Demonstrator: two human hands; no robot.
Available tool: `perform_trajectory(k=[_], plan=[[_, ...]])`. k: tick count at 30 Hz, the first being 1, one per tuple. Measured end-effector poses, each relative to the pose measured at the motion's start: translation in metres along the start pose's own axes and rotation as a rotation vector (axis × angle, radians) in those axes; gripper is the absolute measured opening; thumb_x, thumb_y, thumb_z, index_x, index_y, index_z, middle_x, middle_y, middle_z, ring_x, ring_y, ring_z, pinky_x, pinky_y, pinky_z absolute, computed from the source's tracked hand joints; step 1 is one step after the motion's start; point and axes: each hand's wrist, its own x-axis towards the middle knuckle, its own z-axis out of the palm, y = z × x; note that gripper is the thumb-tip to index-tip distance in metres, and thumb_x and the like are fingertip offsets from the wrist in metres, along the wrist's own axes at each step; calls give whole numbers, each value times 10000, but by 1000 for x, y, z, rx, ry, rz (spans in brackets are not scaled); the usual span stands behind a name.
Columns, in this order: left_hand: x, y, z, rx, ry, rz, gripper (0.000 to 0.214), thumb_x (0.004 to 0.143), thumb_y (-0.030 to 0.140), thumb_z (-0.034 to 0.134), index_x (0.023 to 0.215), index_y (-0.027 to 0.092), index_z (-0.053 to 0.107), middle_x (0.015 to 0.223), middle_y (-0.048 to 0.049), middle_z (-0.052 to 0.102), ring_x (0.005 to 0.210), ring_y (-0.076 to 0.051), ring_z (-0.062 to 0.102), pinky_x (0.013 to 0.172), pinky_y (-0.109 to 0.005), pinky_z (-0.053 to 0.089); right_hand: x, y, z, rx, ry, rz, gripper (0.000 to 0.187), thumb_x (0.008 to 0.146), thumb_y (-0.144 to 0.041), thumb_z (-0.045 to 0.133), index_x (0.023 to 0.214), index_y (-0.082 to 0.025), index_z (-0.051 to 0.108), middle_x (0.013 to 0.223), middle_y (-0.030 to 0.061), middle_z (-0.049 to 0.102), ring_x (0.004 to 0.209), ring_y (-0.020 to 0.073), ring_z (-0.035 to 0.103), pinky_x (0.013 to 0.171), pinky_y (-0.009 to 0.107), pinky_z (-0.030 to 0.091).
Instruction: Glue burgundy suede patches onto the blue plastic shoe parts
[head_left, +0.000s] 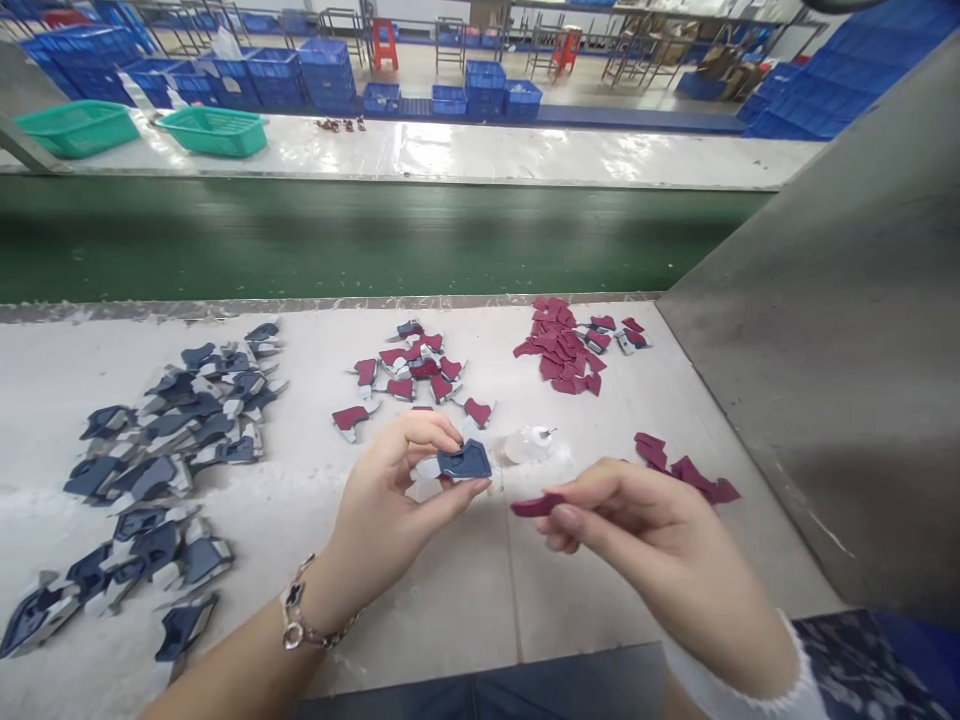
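My left hand (390, 505) pinches a dark blue and grey plastic part (459, 464) between thumb and fingers, held above the white table (465, 590). My right hand (660, 550) pinches a small maroon piece (537, 505) just right of that part, a short gap apart. A small clear glue bottle (527, 443) lies on the table behind the two hands. A bracelet sits on my left wrist.
Several blue and grey parts (172, 420) lie heaped at the left. Parts with maroon faces (409, 375) lie in the middle, loose maroon pieces (564, 345) at the back right and a few (686, 468) by my right hand. A green conveyor belt (360, 235) runs behind; a grey panel (840, 330) stands at right.
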Motion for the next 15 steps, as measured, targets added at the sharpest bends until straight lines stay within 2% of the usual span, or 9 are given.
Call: perform_trajectory(k=[2, 5, 9, 15], plan=[[0, 0, -1, 23, -13, 35, 305, 788, 65, 740, 982, 237, 579, 988, -6, 604, 968, -131, 627, 797, -220, 567, 8, 2, 15, 181, -65, 11, 160, 847, -312, 771, 777, -233, 651, 743, 4, 775, 684, 113, 718, 658, 190, 564], [-1, 1, -3, 73, -38, 83, 318, 785, 36, 723, 991, 238, 590, 996, -11, 634, 989, -144, 624, 847, -251, 547, 20, 4, 27, 285, -128, 34, 209, 835, -308, 785, 778, -204, 613, 728, 6, 763, 662, 94, 697, 626, 173, 536], [0, 4, -4, 133, -53, 134, 300, 801, 90, 744, 1009, 246, 594, 987, -22, 658, 989, -169, 634, 839, -294, 559, 28, 2, 29, 291, -139, 52, 242, 840, -305, 780, 811, -203, 562, 699, -11, 735, 622, 85, 653, 574, 175, 487], [-3, 5, -7, 178, -93, 151, 328, 798, 141, 774, 1039, 262, 587, 1029, -36, 646, 997, -186, 626, 849, -344, 567, 30, -2, 27, 356, -188, 89, 306, 809, -212, 808, 883, -226, 512, 659, -67, 681, 639, 88, 625, 602, 187, 469]])
